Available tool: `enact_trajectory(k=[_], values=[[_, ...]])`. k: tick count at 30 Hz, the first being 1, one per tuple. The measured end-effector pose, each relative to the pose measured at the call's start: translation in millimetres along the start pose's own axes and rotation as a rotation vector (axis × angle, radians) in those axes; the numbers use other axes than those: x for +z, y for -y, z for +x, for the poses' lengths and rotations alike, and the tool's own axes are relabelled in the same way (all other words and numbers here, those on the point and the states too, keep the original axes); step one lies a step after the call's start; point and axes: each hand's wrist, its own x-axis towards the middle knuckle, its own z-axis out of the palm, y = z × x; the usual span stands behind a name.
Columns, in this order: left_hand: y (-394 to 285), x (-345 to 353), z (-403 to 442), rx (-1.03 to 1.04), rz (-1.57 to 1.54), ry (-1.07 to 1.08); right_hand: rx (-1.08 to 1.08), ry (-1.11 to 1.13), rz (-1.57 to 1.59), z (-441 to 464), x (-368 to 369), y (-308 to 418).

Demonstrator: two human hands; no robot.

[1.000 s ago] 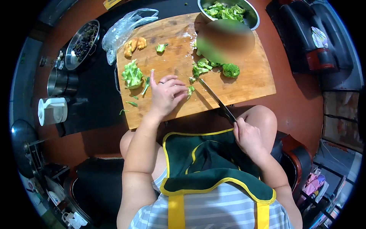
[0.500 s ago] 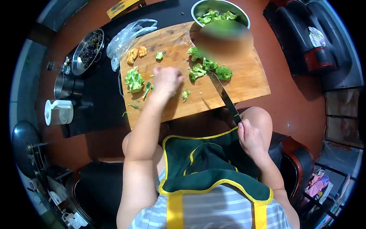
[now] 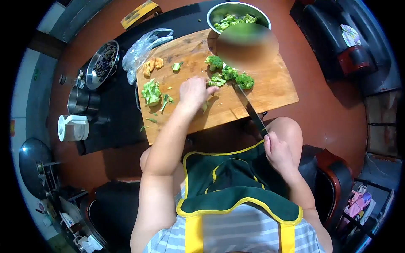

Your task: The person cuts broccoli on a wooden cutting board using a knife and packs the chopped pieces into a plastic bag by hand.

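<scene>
My right hand is wrapped round the handle of a long kitchen knife, its blade slanting up and left across the edge of the wooden cutting board. The knife's tip lies by a group of broccoli florets. Just left of those florets, my left hand hovers over or rests on the board, thumb stretched towards the nearest floret; its other fingers are partly hidden. On the board's left part sit a broccoli stalk, a small piece with leafy stem and a small green piece.
Beyond the board stands a metal bowl with cut broccoli. Ginger-like yellow pieces lie near a clear plastic bag. On the black table are a metal dish with dark fruit, a pot and a white pitcher. A blurred patch hides part of the board.
My left hand has moved right and slightly down, closer to the florets, with its thumb now stretched out. My right hand keeps the knife in nearly the same place. The view has shifted slightly.
</scene>
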Motion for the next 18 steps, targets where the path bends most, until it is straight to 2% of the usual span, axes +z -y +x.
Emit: enact_trajectory(k=[2,5,8,12,16,18], values=[[4.7,23.8,1.9,0.073,-0.056,-0.139,-0.016,0.009,-0.016,1.9,0.9,-3.2],[14.4,24.3,0.8,0.132,-0.179,-0.093,-0.023,0.042,-0.057,3.2,2.2,-6.6],[18.1,21.0,-8.7,0.184,-0.095,-0.049,-0.062,0.068,-0.142,3.0,7.6,-4.5],[22.3,35.7,-14.8,0.280,-0.106,-0.150,-0.116,0.085,-0.260,1.7,13.1,7.0],[21.3,21.3,-20.9,0.206,-0.300,-0.024,-0.140,0.057,-0.329,0.1,18.1,6.4],[20.2,24.5,-19.1,0.210,-0.227,-0.020,-0.136,0.052,-0.360,0.4,18.8,6.5]])
